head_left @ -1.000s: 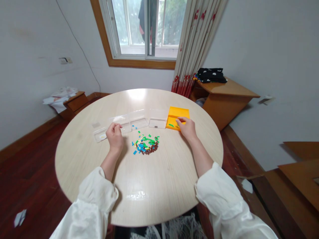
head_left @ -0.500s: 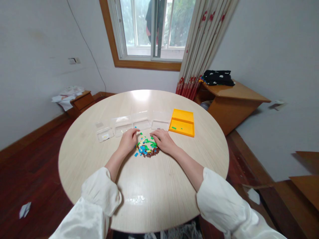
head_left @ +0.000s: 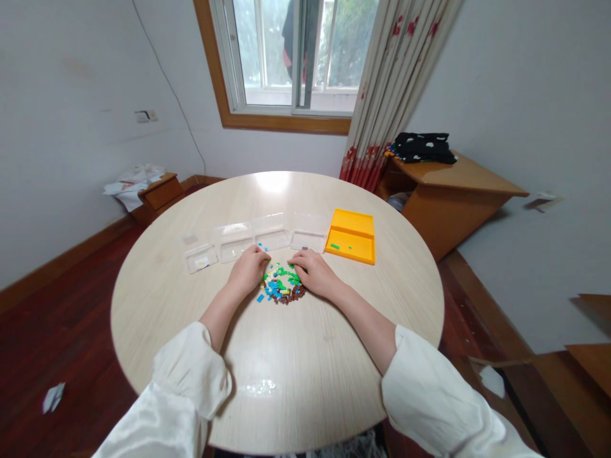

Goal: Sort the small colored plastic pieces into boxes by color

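Observation:
A small pile of tiny bricks (head_left: 282, 289) in blue, green, yellow and brown lies in the middle of the round pale wooden table (head_left: 286, 381). My left hand (head_left: 248, 270) rests at the pile's left edge, fingers curled down onto the bricks. My right hand (head_left: 316, 275) rests at the pile's right edge, fingers bent and pressed together over the green pieces. What either hand pinches is hidden under the fingers. Behind the pile stands a row of clear plastic trays (head_left: 270, 232). A yellow tray (head_left: 351, 245) with a few green pieces lies to their right.
A wooden side cabinet (head_left: 453, 191) with dark cloth (head_left: 422, 146) on it stands at the right, beside a flowered curtain (head_left: 386, 89). A low drawer unit (head_left: 157, 194) with papers stands at the left wall. Paper scraps (head_left: 52, 397) lie on the dark red floor.
One second ago my left hand was at the clear trays and my right hand at the yellow tray. Both then came in to the brick pile and have barely shifted since.

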`<move>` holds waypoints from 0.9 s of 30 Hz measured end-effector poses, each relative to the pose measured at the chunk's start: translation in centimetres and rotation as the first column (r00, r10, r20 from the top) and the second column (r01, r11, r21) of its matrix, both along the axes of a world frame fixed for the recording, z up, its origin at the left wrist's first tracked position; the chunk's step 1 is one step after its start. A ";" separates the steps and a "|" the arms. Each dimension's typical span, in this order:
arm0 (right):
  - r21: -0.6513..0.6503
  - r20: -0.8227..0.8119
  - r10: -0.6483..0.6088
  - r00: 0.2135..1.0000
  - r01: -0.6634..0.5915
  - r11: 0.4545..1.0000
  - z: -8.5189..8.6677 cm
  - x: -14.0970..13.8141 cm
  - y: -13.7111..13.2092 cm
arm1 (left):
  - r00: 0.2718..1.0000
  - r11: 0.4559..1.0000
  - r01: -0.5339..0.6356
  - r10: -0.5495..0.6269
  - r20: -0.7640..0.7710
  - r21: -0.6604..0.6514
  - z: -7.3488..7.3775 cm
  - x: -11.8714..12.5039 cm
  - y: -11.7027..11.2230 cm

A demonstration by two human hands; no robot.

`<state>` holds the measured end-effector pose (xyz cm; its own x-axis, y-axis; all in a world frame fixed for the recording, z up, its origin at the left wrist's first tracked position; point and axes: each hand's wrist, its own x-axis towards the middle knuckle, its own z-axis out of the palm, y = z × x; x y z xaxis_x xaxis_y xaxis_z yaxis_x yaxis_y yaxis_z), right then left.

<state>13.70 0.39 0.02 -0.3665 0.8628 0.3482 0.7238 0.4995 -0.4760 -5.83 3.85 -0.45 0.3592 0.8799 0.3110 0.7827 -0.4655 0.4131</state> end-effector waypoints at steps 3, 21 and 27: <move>-0.002 0.014 0.014 1.000 -0.014 1.000 0.0 0.0 0.0 | 1.000 1.000 -0.017 0.017 0.011 0.000 0.1 -0.1 0.0; -0.055 -0.063 -0.037 0.997 0.033 0.998 0.2 0.1 0.2 | 0.666 0.952 0.108 0.144 0.732 -0.286 0.5 1.0 -0.4; -0.026 -0.038 -0.058 0.998 0.057 0.998 0.1 -0.1 0.0 | 0.470 0.874 0.284 0.231 0.852 -0.394 1.4 1.1 -1.1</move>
<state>13.61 0.42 0.08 -0.3027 0.8905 0.3398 0.7315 0.4456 -0.5161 -4.69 2.70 0.93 0.1591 0.9850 0.0667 -0.1096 -0.0496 0.9927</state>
